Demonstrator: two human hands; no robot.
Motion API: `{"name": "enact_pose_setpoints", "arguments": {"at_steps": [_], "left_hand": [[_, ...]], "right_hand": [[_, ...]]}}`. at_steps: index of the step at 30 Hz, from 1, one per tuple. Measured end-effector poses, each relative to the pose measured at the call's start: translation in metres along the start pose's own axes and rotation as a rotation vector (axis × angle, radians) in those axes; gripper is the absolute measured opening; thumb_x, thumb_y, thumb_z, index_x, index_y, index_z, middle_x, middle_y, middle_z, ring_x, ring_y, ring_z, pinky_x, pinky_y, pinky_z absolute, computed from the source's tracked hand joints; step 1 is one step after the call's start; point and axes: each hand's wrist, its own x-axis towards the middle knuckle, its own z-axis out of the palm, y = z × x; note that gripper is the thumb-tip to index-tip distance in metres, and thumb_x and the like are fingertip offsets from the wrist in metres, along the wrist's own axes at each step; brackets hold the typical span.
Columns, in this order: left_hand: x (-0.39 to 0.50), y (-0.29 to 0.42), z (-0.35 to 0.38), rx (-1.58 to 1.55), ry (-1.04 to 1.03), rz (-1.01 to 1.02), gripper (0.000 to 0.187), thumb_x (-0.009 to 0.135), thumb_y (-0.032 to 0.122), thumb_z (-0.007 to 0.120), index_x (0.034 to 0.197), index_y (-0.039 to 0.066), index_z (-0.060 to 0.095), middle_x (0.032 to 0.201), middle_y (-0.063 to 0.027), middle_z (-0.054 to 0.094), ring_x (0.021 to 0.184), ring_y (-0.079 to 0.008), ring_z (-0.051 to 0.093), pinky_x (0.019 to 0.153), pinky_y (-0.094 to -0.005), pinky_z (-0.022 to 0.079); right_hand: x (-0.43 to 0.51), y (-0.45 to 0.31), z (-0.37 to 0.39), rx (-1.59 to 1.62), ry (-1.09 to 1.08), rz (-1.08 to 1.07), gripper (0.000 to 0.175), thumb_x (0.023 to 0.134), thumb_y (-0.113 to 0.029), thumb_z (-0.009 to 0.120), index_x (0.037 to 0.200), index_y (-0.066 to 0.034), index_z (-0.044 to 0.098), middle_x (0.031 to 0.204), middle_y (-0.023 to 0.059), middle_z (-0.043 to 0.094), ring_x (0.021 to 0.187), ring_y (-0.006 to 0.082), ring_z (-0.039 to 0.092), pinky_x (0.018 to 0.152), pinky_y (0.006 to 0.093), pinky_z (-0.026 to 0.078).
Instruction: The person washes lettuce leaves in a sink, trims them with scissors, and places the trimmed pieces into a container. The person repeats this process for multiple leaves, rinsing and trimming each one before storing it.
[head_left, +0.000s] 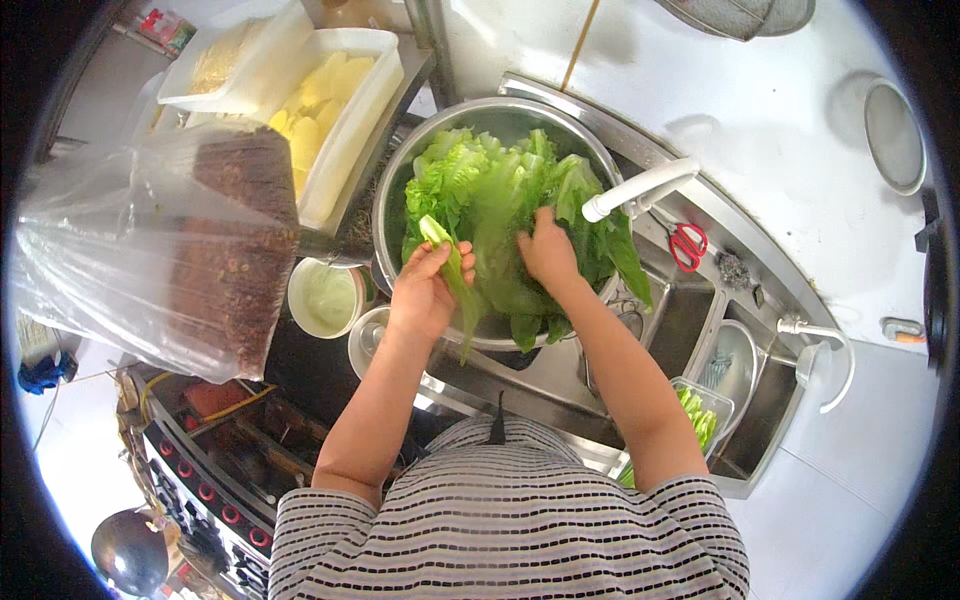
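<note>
A wide metal basin (384, 196) piled with green leafy lettuce (495, 180) stands before me over the sink. Between the thumb and fingers of my left hand (427, 289) is a single lettuce leaf (455, 277), its pale stem end up and its blade hanging down over the basin's near rim. My right hand (550, 251) reaches into the heap on the right, its fingertips partly hidden among the leaves. Whether those fingers grip a leaf is not clear. Some leaves droop over the near right rim.
A white faucet (637, 187) juts over the basin's right side. Beyond it are red-handled scissors (688, 247), a steel scrubber (733, 270) and sink compartments (681, 319). At left sit a tub of yellow slices (390, 82), a bagged brown block (232, 262) and a white bucket (326, 298).
</note>
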Motion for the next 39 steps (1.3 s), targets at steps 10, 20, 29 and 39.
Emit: {"name": "enact_pose_setpoints", "arguments": {"at_steps": [10, 20, 29, 39], "left_hand": [[-0.023, 0.016, 0.011, 0.036, -0.079, 0.020, 0.020, 0.092, 0.013, 0.053, 0.110, 0.006, 0.049, 0.104, -0.0123, 0.062, 0.089, -0.0208, 0.060, 0.077, -0.0338, 0.048], [-0.055, 0.032, 0.074, 0.148, -0.231, 0.295, 0.021, 0.094, 0.011, 0.050, 0.112, 0.001, 0.052, 0.104, -0.0082, 0.062, 0.092, -0.0155, 0.059, 0.080, -0.0291, 0.047], [-0.084, 0.026, 0.092, 0.064, -0.194, 0.416, 0.024, 0.093, 0.009, 0.047, 0.116, 0.003, 0.051, 0.107, -0.0084, 0.061, 0.095, -0.0165, 0.059, 0.082, -0.0288, 0.047], [-0.090, 0.025, 0.103, -0.021, -0.160, 0.406, 0.025, 0.093, 0.004, 0.042, 0.116, -0.001, 0.052, 0.106, -0.0108, 0.063, 0.094, -0.0202, 0.061, 0.084, -0.0304, 0.048]], "right_hand": [[-0.046, -0.042, -0.050, 0.718, -0.023, 0.183, 0.058, 0.088, -0.036, 0.059, 0.119, 0.0091, 0.040, 0.114, 0.0193, 0.049, 0.106, 0.0229, 0.047, 0.091, 0.0317, 0.036], [-0.122, -0.079, -0.077, 0.652, 0.109, -0.335, 0.023, 0.085, -0.011, 0.059, 0.106, -0.0011, 0.054, 0.095, 0.0161, 0.059, 0.083, 0.0248, 0.058, 0.073, 0.0336, 0.045], [-0.143, -0.085, -0.083, 0.256, 0.446, -0.616, 0.061, 0.060, -0.001, 0.063, 0.120, -0.0120, 0.058, 0.094, 0.0141, 0.052, 0.078, 0.0301, 0.054, 0.068, 0.0361, 0.045], [-0.151, -0.093, -0.079, 0.125, 0.559, -0.601, 0.057, 0.065, 0.001, 0.059, 0.119, -0.0177, 0.062, 0.083, 0.0112, 0.049, 0.072, 0.0273, 0.050, 0.064, 0.0373, 0.042]]}}
